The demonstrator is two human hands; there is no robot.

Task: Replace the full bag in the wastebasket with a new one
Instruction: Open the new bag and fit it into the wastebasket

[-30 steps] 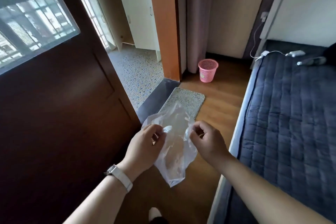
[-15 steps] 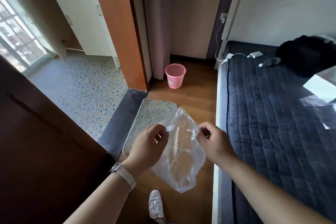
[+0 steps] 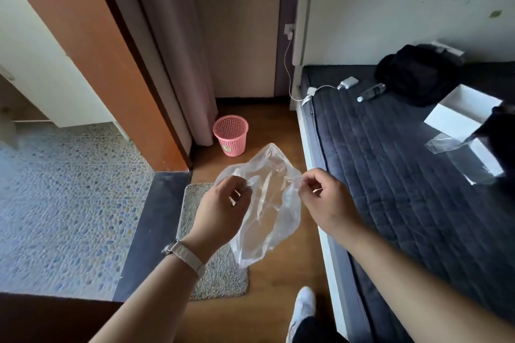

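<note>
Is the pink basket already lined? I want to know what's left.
No: the pink wastebasket shows bare mesh, and both hands hold the clear bag.

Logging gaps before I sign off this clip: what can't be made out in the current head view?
- Pink wastebasket: its inside; too far and small to tell whether a liner is in it.
- Clear bag: how far the mouth is open; both the left hand and right hand pinch its crumpled, see-through rim.
- Bottle on the bed: label too small.
- Box: cut off by a dark blurred shape at the right edge.
</note>
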